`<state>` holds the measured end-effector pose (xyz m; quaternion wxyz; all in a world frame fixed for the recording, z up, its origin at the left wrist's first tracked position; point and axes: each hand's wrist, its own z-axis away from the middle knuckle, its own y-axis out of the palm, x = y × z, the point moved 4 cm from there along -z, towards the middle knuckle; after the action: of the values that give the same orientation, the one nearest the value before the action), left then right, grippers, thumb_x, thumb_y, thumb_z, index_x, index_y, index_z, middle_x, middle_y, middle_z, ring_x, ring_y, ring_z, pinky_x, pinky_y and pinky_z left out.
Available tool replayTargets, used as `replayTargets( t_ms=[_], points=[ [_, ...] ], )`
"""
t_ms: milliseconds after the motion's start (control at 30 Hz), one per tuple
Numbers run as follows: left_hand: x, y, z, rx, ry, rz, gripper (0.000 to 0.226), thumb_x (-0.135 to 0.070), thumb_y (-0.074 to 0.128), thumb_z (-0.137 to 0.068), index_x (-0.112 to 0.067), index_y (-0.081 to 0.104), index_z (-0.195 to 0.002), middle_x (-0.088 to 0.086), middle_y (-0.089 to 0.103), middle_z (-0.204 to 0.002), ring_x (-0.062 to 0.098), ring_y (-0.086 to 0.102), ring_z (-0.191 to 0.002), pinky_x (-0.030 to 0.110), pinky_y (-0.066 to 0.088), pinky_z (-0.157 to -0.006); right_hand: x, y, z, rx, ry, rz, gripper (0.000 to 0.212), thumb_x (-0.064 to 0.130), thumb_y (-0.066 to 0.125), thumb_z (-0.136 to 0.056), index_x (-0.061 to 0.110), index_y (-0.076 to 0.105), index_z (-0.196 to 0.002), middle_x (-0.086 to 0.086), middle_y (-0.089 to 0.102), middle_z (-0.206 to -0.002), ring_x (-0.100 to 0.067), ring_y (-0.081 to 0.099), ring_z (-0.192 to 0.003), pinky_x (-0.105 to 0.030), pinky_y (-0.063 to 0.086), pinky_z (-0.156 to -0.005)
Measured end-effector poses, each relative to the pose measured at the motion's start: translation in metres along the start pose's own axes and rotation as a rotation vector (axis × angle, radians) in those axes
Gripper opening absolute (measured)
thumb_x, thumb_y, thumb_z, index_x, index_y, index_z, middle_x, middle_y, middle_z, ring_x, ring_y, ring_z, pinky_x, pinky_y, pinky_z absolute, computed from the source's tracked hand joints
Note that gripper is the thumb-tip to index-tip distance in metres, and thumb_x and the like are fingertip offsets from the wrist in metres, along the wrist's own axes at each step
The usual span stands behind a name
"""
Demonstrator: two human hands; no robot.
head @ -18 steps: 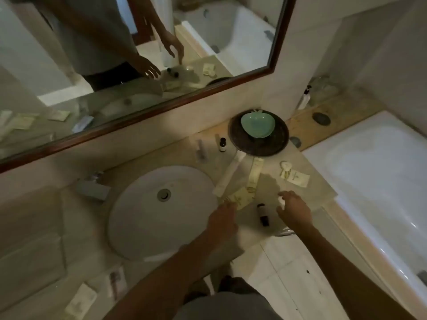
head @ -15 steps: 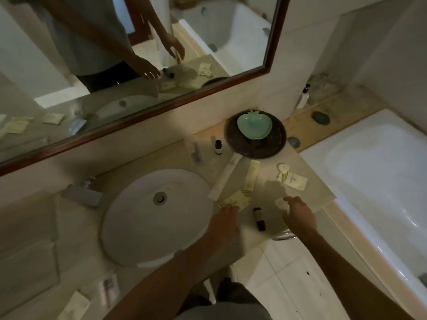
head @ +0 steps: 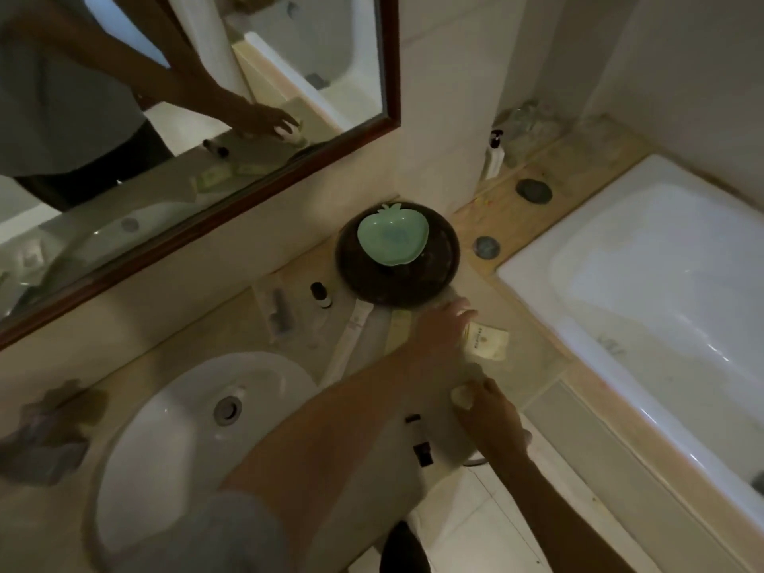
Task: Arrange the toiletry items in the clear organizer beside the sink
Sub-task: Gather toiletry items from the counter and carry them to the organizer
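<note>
The left hand (head: 442, 328) reaches open-fingered over the cream sachet (head: 485, 342) beside the dark bowl (head: 397, 262), while the right hand (head: 492, 415) pinches a small pale item (head: 462, 395) on the bench (head: 533, 366).

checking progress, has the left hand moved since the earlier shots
Yes. The left hand has reached forward from near the sink toward the dark bowl.

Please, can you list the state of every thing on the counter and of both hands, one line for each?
left hand: open, fingers spread, reaching above the counter toward the sachet
right hand: closed on a small pale round item
sachet: lying flat
small dark-capped bottle: upright, capped
dark bottle: lying on its side near the counter edge
long white tube: lying flat
green apple-shaped dish: empty, on the dark round tray
sink: empty
</note>
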<state>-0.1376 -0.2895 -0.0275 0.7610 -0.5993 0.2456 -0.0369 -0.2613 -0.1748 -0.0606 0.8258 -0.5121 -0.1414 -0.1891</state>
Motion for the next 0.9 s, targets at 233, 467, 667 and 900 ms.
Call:
replayTargets(
  t_ms=[233,467,667,900],
  points=[
    [0.013,0.013,-0.036,0.14,0.217,-0.319,0.038,-0.013,0.055,-0.091,-0.019,0.058,-0.128,0.006,0.049,-0.136,0.025,0.046,-0.125,0.038,0.05,-0.086,-0.019,0.004,0.0,0.033,-0.061,-0.053,0.047,0.053,0.056,-0.088,0.031,0.052,-0.129,0.002,0.054,-0.131,-0.026,0.06,-0.107,-0.038,0.053,-0.081],
    [0.026,0.013,-0.026,0.139,0.084,-0.271,0.028,-0.016,0.05,-0.094,-0.008,0.055,-0.121,0.011,0.05,-0.123,0.029,0.057,-0.106,0.04,0.05,-0.078,-0.011,0.005,0.004,-0.062,-0.104,-0.091,0.036,0.045,0.061,-0.09,0.023,0.06,-0.119,0.001,0.058,-0.118,-0.029,0.063,-0.099,-0.037,0.051,-0.078],
    [0.05,-0.01,0.044,-0.052,-0.133,0.001,0.046,-0.04,0.061,-0.086,-0.012,0.056,-0.122,0.007,0.053,-0.126,0.024,0.056,-0.11,0.032,0.045,-0.075,0.026,0.005,0.022,-0.121,-0.135,-0.302,0.033,0.046,0.073,-0.08,0.033,0.059,-0.107,0.021,0.058,-0.099,0.0,0.056,-0.083,-0.019,0.046,-0.072],
    [0.106,-0.044,0.24,-0.228,-0.399,0.149,0.047,-0.055,0.064,-0.081,-0.023,0.06,-0.115,-0.008,0.058,-0.104,0.014,0.061,-0.082,0.027,0.048,-0.066,0.139,0.041,0.078,0.106,-0.32,-0.686,0.039,0.023,0.081,-0.078,0.024,0.062,-0.112,0.009,0.067,-0.098,-0.009,0.066,-0.079,-0.024,0.057,-0.07]
  ],
)
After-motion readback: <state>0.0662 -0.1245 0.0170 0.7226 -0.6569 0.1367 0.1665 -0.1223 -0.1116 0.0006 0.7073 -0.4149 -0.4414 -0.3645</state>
